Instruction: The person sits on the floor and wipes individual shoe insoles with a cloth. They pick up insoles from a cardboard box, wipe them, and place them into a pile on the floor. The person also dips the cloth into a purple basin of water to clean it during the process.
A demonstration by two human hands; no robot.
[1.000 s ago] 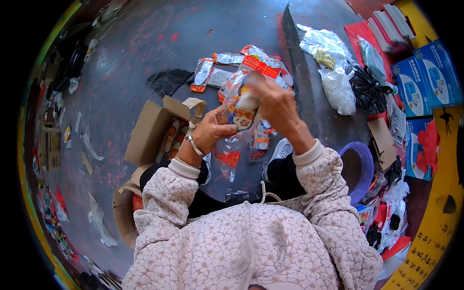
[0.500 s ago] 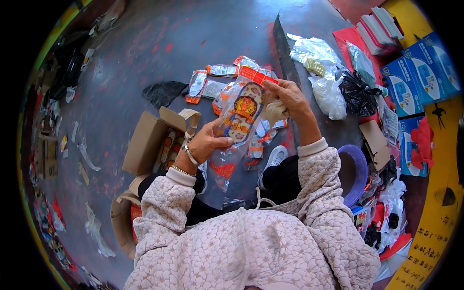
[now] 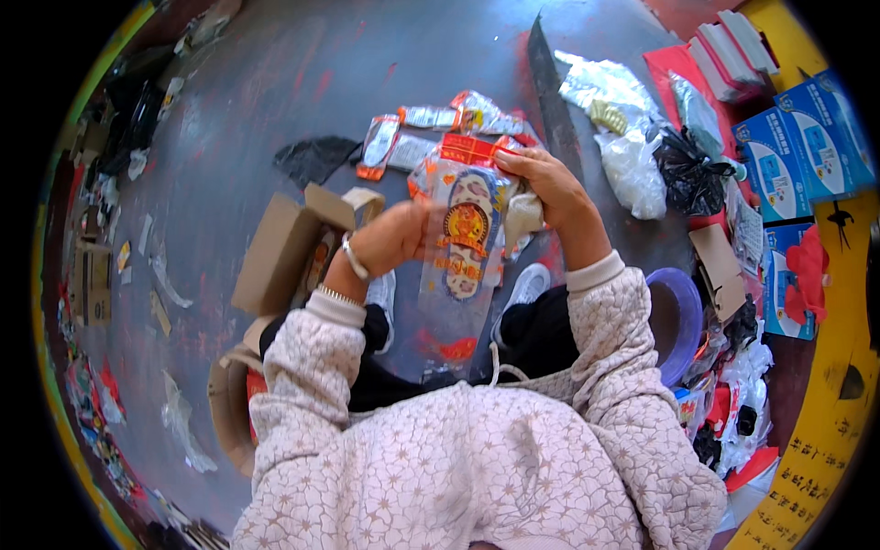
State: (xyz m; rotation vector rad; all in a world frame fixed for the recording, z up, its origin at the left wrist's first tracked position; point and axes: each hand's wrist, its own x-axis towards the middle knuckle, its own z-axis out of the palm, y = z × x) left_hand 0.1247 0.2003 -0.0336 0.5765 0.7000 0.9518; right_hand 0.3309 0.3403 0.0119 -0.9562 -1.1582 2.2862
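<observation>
A clear plastic bag (image 3: 445, 316) with a red header strip (image 3: 466, 148) hangs upright before me. Inside lies a patterned insole (image 3: 472, 188) with a round orange-and-yellow print. My right hand (image 3: 550, 188) is closed, thumb and fingers pinching the right end of the strip. Below its fingers sits a bunched pale beige piece (image 3: 524, 214), perhaps cloth; I cannot tell if the hand grips it. At the bag's left edge is my left hand (image 3: 399, 240), its fingers smeared by motion. Several orange-and-clear packets (image 3: 378, 147) lie on the floor behind the bag.
An opened cardboard box (image 3: 275, 255) stands left of my feet, another carton (image 3: 229, 403) nearer. To the right are a purple basin (image 3: 676, 325), white plastic bags (image 3: 631, 174), a black bag (image 3: 689, 179) and blue boxes (image 3: 775, 165). A black sheet (image 3: 316, 160) lies at far left.
The bag has swung from tilted to nearly upright. My left hand has moved up from the insole's lower part to the bag's left edge. My right hand still pinches the red strip.
</observation>
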